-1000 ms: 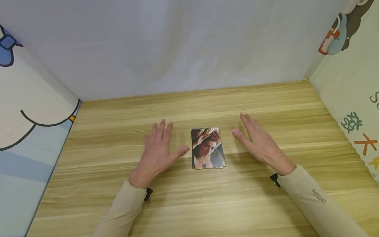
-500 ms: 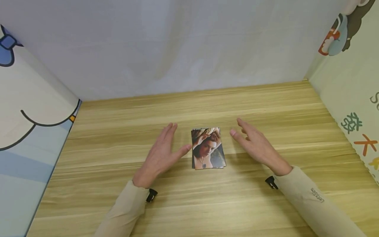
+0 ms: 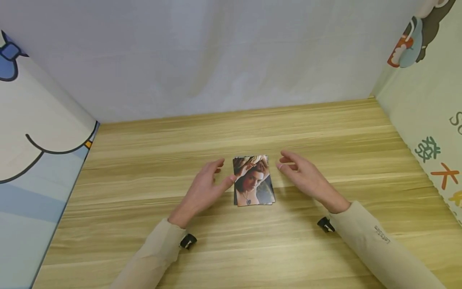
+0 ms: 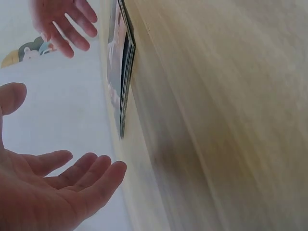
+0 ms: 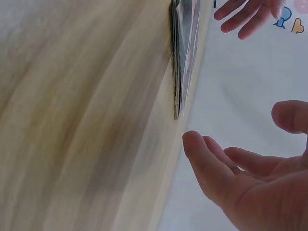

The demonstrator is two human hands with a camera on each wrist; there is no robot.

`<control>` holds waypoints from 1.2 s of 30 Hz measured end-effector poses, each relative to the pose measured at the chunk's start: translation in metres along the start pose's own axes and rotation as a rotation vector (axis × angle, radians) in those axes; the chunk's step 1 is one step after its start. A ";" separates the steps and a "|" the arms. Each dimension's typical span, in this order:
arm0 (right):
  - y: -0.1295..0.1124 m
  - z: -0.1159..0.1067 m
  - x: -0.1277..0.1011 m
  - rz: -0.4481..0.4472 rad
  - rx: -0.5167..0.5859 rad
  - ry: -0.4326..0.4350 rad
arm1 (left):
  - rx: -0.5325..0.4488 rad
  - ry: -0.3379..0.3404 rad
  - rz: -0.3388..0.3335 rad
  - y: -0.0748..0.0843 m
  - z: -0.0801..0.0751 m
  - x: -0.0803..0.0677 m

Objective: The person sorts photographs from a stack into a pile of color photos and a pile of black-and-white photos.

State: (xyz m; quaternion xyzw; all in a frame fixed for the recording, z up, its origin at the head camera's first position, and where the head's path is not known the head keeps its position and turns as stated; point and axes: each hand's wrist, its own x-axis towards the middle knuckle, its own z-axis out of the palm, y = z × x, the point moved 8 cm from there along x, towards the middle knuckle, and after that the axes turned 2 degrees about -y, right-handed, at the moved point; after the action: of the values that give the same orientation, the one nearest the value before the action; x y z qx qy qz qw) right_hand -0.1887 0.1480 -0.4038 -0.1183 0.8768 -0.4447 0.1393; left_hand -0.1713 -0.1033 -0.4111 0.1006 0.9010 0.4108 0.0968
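Observation:
A small stack of photo cards [image 3: 254, 182] lies on the wooden table, its edges slightly uneven; the top card pictures a person with raised arms and a pendant. Seen edge-on in the left wrist view, the stack [image 4: 124, 67] shows several thin layers. My left hand [image 3: 203, 188] hovers just left of it, fingers loosely bent, the thumb tip by the stack's left edge; whether it touches, I cannot tell. On the other side my right hand [image 3: 306, 176] is held a little apart from the cards, fingers loosely bent. Both palms face the stack, and neither holds anything.
The wooden tabletop [image 3: 234, 249] extends around the cards. A pale cloth wall [image 3: 231, 60] stands behind it, with printed panels at the left [image 3: 47, 168] and right [image 3: 426, 120]. A small black device [image 3: 326, 224] sits at the right wrist, another black device [image 3: 188, 241] at the left.
Both hands have moved inward toward the card stack from either side. The left hand has turned from spread fingers to loosely bent ones, and the right fingers have bent too. The stack stays put.

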 end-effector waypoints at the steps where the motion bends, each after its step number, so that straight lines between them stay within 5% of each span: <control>1: 0.000 0.001 0.000 -0.001 0.007 -0.001 | -0.018 -0.002 -0.002 0.000 0.001 0.001; 17: 0.010 0.016 0.007 0.062 0.186 -0.076 | -0.122 -0.072 -0.160 -0.015 0.018 0.013; 36: 0.018 0.032 0.015 0.121 0.237 -0.126 | -0.067 -0.074 -0.156 -0.015 0.026 0.020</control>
State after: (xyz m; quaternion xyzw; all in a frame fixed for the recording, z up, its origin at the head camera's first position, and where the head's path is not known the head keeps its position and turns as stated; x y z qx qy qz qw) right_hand -0.1934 0.1299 -0.4387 -0.0757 0.8132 -0.5277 0.2335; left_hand -0.1852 -0.0891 -0.4407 0.0419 0.8877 0.4278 0.1650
